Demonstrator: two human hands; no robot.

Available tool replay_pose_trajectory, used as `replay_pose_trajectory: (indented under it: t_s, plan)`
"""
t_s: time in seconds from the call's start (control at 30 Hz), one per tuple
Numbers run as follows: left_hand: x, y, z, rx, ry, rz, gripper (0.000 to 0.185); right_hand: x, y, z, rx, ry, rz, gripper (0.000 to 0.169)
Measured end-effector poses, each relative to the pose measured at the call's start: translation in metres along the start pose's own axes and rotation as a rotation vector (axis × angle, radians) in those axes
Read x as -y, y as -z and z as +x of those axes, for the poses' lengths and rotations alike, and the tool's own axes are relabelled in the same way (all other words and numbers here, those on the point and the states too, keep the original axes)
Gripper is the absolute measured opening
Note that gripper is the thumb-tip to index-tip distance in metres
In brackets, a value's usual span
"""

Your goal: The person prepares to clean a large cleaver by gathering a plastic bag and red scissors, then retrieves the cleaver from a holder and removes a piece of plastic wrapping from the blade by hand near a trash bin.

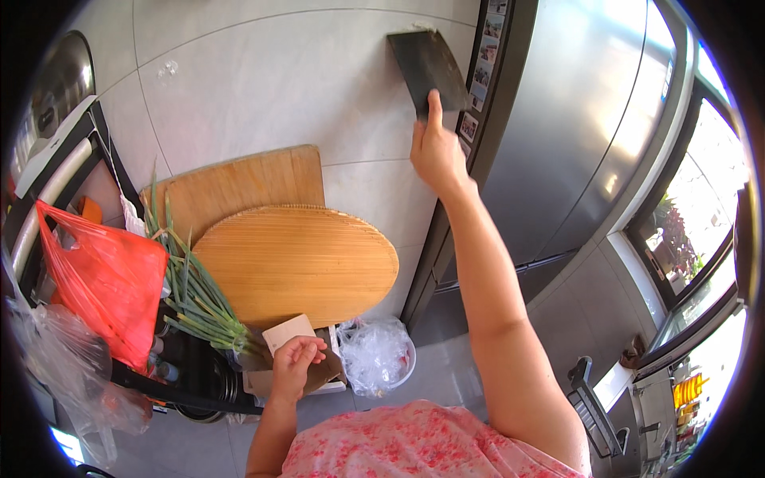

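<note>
My right hand (pixel 441 149) is raised in front of the tiled wall and grips a dark, flat, roughly rectangular piece (pixel 429 69); it looks like a cleaver, but its handle is hidden in my fist. Its far edge meets the wall at a whitish patch (pixel 423 27). Low at the centre, my left hand (pixel 296 361) has loosely curled fingers with nothing seen in them, above an open cardboard box (pixel 323 373). Green onions (pixel 206 305) lean beside the box. An oval wooden board (pixel 299 263) and a rectangular wooden board (pixel 251 179) stand against the wall.
A grey refrigerator (pixel 556 137) borders the wall at right. Left is a dark rack (pixel 128 373) hung with a red plastic bag (pixel 107 275) and a clear plastic bag (pixel 77 358). A white bin (pixel 409 361) holds clear plastic. Another whitish patch (pixel 168 69) is on the wall.
</note>
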State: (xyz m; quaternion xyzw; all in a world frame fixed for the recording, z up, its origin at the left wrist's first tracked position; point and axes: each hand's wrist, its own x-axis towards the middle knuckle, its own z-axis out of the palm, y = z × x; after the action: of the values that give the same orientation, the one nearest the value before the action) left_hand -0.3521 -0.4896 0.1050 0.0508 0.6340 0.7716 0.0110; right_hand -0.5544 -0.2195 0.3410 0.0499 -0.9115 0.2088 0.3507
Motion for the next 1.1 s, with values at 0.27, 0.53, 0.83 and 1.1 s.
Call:
replay_pose_trajectory:
  t_s: [0.27,0.53,0.83,1.1]
  plan:
    - [0.003,-0.006,0.000,0.011,0.000,-0.036,0.019,-0.002,0.004,0.011,0.024,-0.067,0.026,0.062]
    - [0.012,0.004,-0.021,-0.112,-0.008,0.001,0.017,0.002,-0.010,0.005,0.057,-0.091,0.060,0.065]
    - [-0.011,0.001,-0.035,-0.179,-0.045,0.044,0.016,-0.037,-0.047,-0.029,-0.100,0.123,0.217,0.066]
    - [-0.009,-0.035,0.013,0.038,-0.071,0.148,0.017,-0.102,-0.010,-0.262,0.253,-0.117,0.398,0.060]
